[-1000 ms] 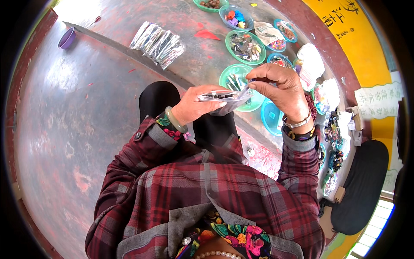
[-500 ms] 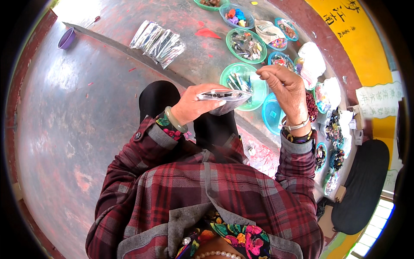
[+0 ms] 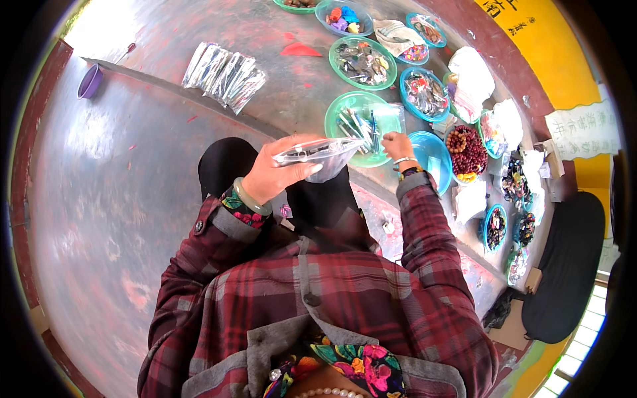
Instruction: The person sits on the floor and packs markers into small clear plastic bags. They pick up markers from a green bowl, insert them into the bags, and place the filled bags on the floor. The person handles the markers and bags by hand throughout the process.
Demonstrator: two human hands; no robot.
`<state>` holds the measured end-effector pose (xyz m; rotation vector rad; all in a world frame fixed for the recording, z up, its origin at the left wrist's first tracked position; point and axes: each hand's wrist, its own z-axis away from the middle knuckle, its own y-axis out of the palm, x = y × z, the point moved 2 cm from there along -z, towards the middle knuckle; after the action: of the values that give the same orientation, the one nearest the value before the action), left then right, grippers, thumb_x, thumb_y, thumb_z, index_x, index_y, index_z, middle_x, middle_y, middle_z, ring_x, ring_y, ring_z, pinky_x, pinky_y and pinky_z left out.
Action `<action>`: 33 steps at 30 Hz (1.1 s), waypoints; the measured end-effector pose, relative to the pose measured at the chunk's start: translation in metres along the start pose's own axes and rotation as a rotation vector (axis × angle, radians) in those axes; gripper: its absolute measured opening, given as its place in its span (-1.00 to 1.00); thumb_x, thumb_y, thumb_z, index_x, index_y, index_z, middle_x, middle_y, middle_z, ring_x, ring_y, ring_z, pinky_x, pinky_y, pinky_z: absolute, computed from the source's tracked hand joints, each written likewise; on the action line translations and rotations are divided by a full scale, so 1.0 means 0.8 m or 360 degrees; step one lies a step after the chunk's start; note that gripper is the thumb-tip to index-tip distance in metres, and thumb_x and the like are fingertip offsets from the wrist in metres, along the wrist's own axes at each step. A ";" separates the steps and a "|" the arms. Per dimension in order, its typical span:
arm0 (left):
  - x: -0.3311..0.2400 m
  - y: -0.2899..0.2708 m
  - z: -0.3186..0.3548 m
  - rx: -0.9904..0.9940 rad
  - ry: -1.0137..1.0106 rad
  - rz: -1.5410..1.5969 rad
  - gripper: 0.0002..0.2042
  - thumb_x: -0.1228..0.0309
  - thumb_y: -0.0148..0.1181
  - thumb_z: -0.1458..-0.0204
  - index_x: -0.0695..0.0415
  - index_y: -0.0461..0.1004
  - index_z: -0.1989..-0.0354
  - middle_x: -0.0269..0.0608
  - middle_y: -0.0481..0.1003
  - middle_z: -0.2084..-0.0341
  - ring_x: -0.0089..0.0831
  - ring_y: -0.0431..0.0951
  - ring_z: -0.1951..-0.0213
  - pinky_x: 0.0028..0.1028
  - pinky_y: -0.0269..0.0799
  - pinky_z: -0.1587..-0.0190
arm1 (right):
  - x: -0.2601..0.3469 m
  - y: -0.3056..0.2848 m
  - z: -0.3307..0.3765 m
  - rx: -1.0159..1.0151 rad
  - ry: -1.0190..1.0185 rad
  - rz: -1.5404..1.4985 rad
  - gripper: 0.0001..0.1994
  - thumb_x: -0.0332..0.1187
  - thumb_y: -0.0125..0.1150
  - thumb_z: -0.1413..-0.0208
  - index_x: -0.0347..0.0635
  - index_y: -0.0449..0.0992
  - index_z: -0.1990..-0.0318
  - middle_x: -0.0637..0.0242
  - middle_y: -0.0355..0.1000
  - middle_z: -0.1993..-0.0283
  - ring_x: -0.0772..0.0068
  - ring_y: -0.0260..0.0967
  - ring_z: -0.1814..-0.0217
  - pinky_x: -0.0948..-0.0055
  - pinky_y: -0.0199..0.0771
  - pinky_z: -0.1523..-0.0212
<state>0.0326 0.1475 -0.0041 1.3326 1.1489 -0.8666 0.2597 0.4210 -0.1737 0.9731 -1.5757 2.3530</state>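
My left hand (image 3: 277, 171) grips a clear plastic zip bag (image 3: 333, 166) by its side, thumb across the front. Dark items show through the plastic near its top, too unclear to name. My right hand (image 3: 398, 147) is at the near right rim of a green plastic basin (image 3: 340, 151), its fingers curled downward. Whatever they may hold is hidden. Inside that basin lie several slim pen-like sticks (image 3: 355, 126), white, dark and blue. The bag overlaps the basin's near edge in view.
A light-blue basin (image 3: 434, 142) stands beside my right wrist. Other basins hold small goods, such as dark-red beads (image 3: 468, 154) and mixed trinkets (image 3: 361, 64). Filled clear packets (image 3: 225, 74) lie on the floor at the far left; a purple bowl (image 3: 89, 82) is beyond.
My right hand has gone from a raised pinch beside the bag down and away to the green basin. My left hand still holds the bag. The whole view has shifted slightly.
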 end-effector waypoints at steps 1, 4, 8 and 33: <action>-0.001 0.002 -0.001 0.0018 0.0072 -0.0016 -0.63 0.53 0.19 0.05 0.29 0.37 0.02 -0.24 0.44 0.11 -0.56 0.39 0.10 -0.52 0.28 0.02 | -0.016 0.016 -0.006 0.0018 0.0023 0.0064 -0.77 -0.39 0.15 0.12 -0.36 0.51 0.32 0.22 0.47 0.57 0.42 0.48 0.55 0.48 0.46 0.57; -0.004 0.003 -0.004 0.0061 0.0031 0.0021 -0.63 0.53 0.19 0.05 0.30 0.37 0.03 -0.22 0.44 0.10 -0.53 0.40 0.09 -0.51 0.28 0.02 | -0.057 0.064 -0.040 -0.0014 0.0040 0.0447 -0.81 -0.43 0.10 0.13 -0.42 0.46 0.40 0.12 0.46 0.61 0.33 0.49 0.57 0.42 0.46 0.59; -0.013 0.005 -0.004 0.0067 -0.0078 -0.0034 -0.64 0.52 0.19 0.05 0.31 0.38 0.03 -0.16 0.44 0.10 -0.49 0.41 0.09 -0.50 0.29 0.02 | -0.067 0.093 -0.056 -0.0109 0.0291 0.0611 -0.82 -0.38 0.05 0.10 -0.35 0.50 0.46 0.02 0.46 0.59 0.19 0.50 0.51 0.37 0.49 0.43; 0.003 0.001 0.001 0.0052 0.0044 0.0035 -0.62 0.55 0.16 0.04 0.32 0.34 0.00 -0.18 0.44 0.11 -0.49 0.41 0.08 -0.49 0.29 0.01 | 0.049 -0.081 0.111 -0.0589 -0.0126 -0.1068 -0.81 -0.42 0.10 -0.06 -0.31 0.46 0.19 0.35 0.43 0.48 0.65 0.30 0.56 0.67 0.25 0.59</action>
<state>0.0343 0.1473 -0.0060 1.3851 1.1436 -0.8568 0.2970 0.3633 -0.0790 1.2592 -1.3504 1.5312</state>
